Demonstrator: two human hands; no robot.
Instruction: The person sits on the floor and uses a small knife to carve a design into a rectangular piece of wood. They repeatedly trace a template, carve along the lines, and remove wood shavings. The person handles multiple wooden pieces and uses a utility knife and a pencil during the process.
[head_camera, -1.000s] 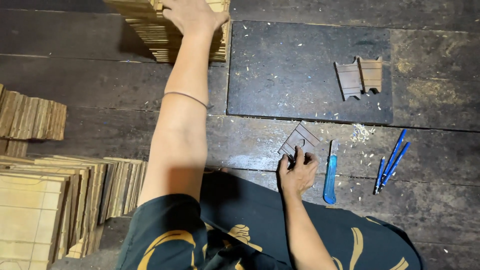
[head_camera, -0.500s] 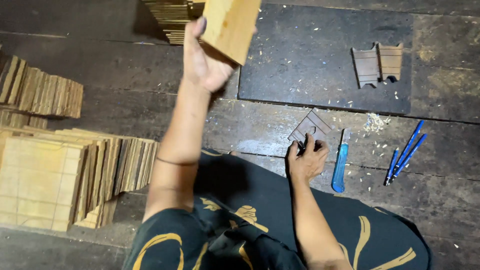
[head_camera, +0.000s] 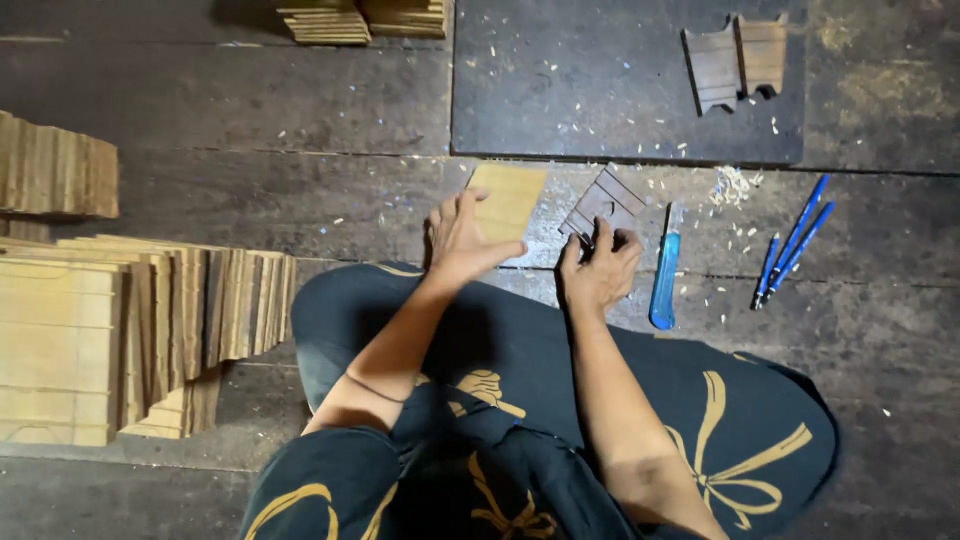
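Observation:
My left hand (head_camera: 462, 238) holds a flat, pale wooden tile (head_camera: 508, 200) by its near edge, low over the dark plank floor just in front of my knees. My right hand (head_camera: 598, 270) grips a dark, ridged, notched wooden piece (head_camera: 604, 204) that rests on the floor right of the tile. A blue utility knife (head_camera: 665, 270) lies beside my right hand.
Stacks of pale tiles stand at the left (head_camera: 110, 330), far left (head_camera: 55, 165) and top (head_camera: 360, 20). A dark mat (head_camera: 600, 100) carries a finished notched pair (head_camera: 740, 60). Blue pens (head_camera: 795, 240) lie at right, among wood shavings. My crossed legs in dark patterned cloth fill the foreground.
My left arm reached to the far stack, lifted one tile and brought it back down in front of me. My right hand stayed on the dark notched piece.

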